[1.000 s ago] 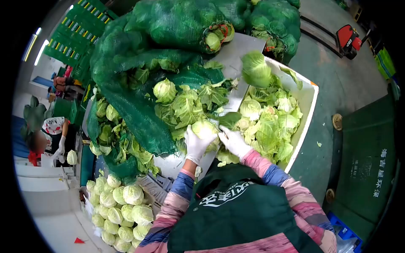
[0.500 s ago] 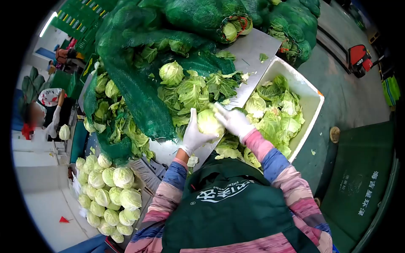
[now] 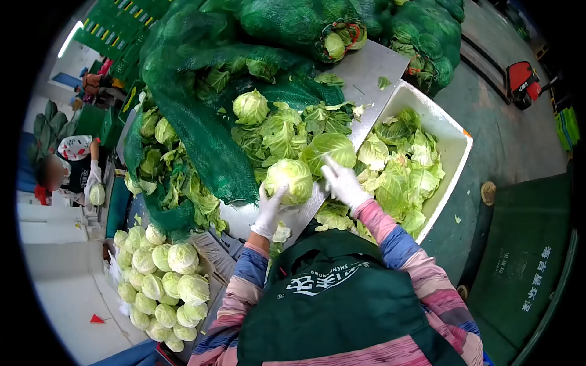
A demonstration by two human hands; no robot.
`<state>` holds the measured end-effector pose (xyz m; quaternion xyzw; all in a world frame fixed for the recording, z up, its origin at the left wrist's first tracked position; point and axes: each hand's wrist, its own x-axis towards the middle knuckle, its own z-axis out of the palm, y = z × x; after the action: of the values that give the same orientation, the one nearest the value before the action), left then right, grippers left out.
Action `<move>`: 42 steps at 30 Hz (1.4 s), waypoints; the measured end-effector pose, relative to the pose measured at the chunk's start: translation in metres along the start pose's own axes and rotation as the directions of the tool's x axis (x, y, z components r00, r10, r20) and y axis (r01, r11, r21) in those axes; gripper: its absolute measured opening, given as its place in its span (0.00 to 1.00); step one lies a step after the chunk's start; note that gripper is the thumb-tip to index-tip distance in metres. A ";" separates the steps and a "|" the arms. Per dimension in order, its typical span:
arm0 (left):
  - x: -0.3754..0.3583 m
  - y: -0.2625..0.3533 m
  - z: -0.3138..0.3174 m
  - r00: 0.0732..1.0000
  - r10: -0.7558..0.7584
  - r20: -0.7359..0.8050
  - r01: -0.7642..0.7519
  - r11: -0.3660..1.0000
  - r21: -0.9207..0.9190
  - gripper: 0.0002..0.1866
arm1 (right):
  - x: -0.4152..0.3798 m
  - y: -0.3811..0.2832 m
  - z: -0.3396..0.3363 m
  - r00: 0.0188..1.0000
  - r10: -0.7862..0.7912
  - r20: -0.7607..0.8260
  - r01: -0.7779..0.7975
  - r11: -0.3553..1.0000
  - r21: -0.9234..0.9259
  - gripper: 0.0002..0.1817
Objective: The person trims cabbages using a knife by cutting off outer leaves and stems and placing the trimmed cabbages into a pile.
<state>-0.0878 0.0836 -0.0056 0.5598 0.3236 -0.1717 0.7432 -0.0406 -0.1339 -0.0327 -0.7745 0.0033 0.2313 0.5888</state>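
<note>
A pale green cabbage head sits in the white-gloved grip of my left hand, whose fingers curve round its near left side. Just right of it, my right hand, gloved too, pinches a broad cabbage leaf by its lower edge. The leaf spreads out beside the head, overlapping it slightly in this view. Behind both lie loose outer leaves and another cabbage head on the metal table.
At right stands a white bin of discarded leaves. A green mesh sack lies across the table, with full cabbage sacks behind. Trimmed cabbages are piled at lower left. A co-worker holds a cabbage at far left.
My right hand has pulled a large leaf outward from the cabbage and now holds it on the right. The left hand still grips the head, lower on its side.
</note>
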 end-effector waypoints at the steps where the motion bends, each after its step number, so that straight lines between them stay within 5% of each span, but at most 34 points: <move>1: 0.007 -0.004 -0.004 1.000 0.000 0.002 0.000 1.000 0.007 0.46 | -0.005 -0.009 0.011 0.999 -0.015 0.036 0.015 1.000 -0.020 0.28; 3: 0.015 -0.008 -0.009 0.989 0.145 0.028 -0.147 0.945 0.292 0.46 | -0.004 -0.002 0.037 0.976 -0.218 -0.016 0.212 0.959 -0.186 0.28; 7: 0.007 -0.007 0.000 0.989 0.146 0.040 -0.151 0.969 0.195 0.49 | -0.012 0.009 0.038 0.965 -0.249 -0.081 0.212 0.926 -0.312 0.29; 9: 0.003 -0.004 0.014 1.000 0.016 -0.008 -0.015 0.992 0.126 0.50 | -0.018 0.010 0.043 0.932 -0.348 -0.106 0.218 0.768 -0.602 0.31; 13: -0.004 -0.004 0.030 0.997 0.025 -0.071 -0.014 0.988 0.153 0.48 | -0.022 0.000 0.044 0.976 -0.210 -0.061 0.118 0.741 -0.661 0.33; 20: -0.006 -0.005 0.032 0.986 0.067 -0.152 -0.032 0.974 0.223 0.47 | -0.013 -0.009 0.033 0.894 -0.446 -0.028 0.275 0.598 -0.753 0.32; 23: 0.011 -0.026 0.012 0.987 0.130 -0.096 -0.096 0.949 0.302 0.49 | -0.004 -0.028 0.009 0.968 -0.244 -0.063 0.143 0.739 -0.658 0.29; 25: 0.028 -0.057 -0.014 0.739 0.623 0.255 -0.636 0.521 0.570 0.51 | 0.019 -0.021 -0.028 0.956 -0.245 -0.162 0.104 0.799 -0.592 0.27; 27: 0.009 -0.046 -0.012 0.815 0.532 0.229 -0.551 0.589 0.591 0.52 | 0.026 -0.005 -0.052 0.968 -0.132 -0.213 0.002 0.853 -0.522 0.28; 28: -0.014 -0.036 -0.005 0.902 0.394 0.177 -0.431 0.802 0.413 0.51 | 0.035 0.014 -0.065 0.951 0.019 -0.308 -0.195 0.809 -0.555 0.28; 29: -0.026 -0.031 -0.004 0.959 0.236 0.153 -0.264 0.944 0.200 0.51 | 0.035 0.039 -0.090 0.867 -0.032 -0.497 -0.205 0.886 -0.415 0.28; 30: -0.027 -0.032 -0.007 0.968 0.206 0.145 -0.230 0.957 0.177 0.51 | 0.039 0.054 -0.087 0.802 -0.213 -0.558 -0.102 0.871 -0.480 0.27; 31: -0.021 -0.037 -0.014 0.968 0.207 0.142 -0.230 0.957 0.178 0.51 | 0.028 0.035 -0.087 0.803 -0.214 -0.556 -0.100 0.872 -0.480 0.27; 33: -0.007 -0.050 -0.028 0.902 0.350 0.252 -0.394 0.907 0.147 0.52 | 0.003 -0.003 -0.083 0.894 0.028 -0.447 -0.254 0.854 -0.454 0.29; 34: -0.007 -0.046 -0.027 0.902 0.349 0.253 -0.392 0.908 0.145 0.52 | -0.006 -0.008 -0.065 0.929 -0.075 -0.362 -0.068 0.928 -0.365 0.35; 35: -0.007 -0.042 -0.021 0.881 0.373 0.290 -0.438 0.874 0.208 0.52 | -0.006 0.013 -0.022 0.907 -0.382 -0.176 0.263 0.842 -0.471 0.39; 36: -0.008 -0.035 -0.018 0.859 0.394 0.329 -0.486 0.829 0.276 0.52 | -0.013 -0.003 -0.024 0.971 -0.190 -0.146 0.122 0.916 -0.381 0.41; 39: -0.010 -0.025 -0.012 0.854 0.379 0.357 -0.510 0.745 0.429 0.53 | -0.027 -0.011 0.012 0.968 -0.247 0.048 0.235 0.823 -0.518 0.36; 41: -0.006 -0.029 -0.014 0.840 0.424 0.338 -0.541 0.692 0.477 0.52 | -0.013 0.028 0.033 0.964 -0.178 -0.198 0.142 0.972 -0.186 0.33; 42: -0.003 -0.031 -0.010 0.902 0.369 0.227 -0.431 0.807 0.402 0.49 | -0.018 0.016 0.027 0.984 -0.101 -0.144 0.075 0.981 -0.179 0.30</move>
<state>-0.1125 0.0832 -0.0279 0.7563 0.0985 -0.1182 0.6358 -0.0711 -0.1187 -0.0461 -0.8373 -0.0062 0.1447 0.5272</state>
